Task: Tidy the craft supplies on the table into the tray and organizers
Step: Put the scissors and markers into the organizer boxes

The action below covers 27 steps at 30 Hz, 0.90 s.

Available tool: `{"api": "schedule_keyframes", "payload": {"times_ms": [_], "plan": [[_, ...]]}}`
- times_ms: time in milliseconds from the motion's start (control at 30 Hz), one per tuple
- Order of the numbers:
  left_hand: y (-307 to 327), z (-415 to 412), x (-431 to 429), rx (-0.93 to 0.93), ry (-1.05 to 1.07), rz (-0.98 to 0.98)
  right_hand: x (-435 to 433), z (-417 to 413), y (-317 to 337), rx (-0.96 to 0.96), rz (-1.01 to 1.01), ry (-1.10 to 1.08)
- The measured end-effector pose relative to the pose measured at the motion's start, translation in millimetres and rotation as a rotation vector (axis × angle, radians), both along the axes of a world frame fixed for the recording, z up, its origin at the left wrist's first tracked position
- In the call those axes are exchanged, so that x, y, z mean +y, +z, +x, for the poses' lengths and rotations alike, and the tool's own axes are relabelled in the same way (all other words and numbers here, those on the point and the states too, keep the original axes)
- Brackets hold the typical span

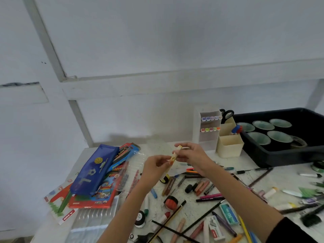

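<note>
Both hands are raised above the middle of the table with a pale yellow marker held between them. My left hand pinches its lower end. My right hand grips its upper part, fingers curled round it. Below them many pens, crayons, pencils and markers lie scattered on the white table. A white marker organizer and a cream pen holder stand at the back. The black tray sits at the back right.
A blue pencil case lies on colouring boxes and books at the left, with clear plastic inserts in front. Green cups and tape rolls fill the tray. Scissors stand in the holder. A small orange jar and black bottle sit near the front.
</note>
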<state>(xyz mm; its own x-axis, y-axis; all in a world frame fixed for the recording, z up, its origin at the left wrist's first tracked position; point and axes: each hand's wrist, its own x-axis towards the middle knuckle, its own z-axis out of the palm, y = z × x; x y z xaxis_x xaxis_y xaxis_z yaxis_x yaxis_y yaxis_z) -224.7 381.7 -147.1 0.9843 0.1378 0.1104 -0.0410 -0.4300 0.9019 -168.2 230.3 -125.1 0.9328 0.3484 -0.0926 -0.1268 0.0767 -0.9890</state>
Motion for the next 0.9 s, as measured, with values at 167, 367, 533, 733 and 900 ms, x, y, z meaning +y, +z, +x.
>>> {"api": "schedule_keyframes", "payload": {"times_ms": [167,367,533,733,900], "plan": [[2.7,24.4,-54.5,-0.056,-0.074,-0.007,-58.9,5.1,6.8,-0.147,-0.052,-0.156],[10.0,64.9,-95.6,-0.109,-0.011,0.027,-121.6,23.6,21.0,-0.379,-0.172,-0.396],[6.8,99.9,-109.1,-0.02,0.138,0.016,-138.7,45.1,9.9,-0.559,-0.345,-0.446],[-3.9,130.0,-126.1,0.041,0.247,0.002,-137.3,77.3,-18.8,-0.682,-0.505,-0.37],[-6.0,145.6,-135.4,-0.006,0.271,0.066,-138.0,98.9,-30.8,-0.765,-0.675,-0.301]]}}
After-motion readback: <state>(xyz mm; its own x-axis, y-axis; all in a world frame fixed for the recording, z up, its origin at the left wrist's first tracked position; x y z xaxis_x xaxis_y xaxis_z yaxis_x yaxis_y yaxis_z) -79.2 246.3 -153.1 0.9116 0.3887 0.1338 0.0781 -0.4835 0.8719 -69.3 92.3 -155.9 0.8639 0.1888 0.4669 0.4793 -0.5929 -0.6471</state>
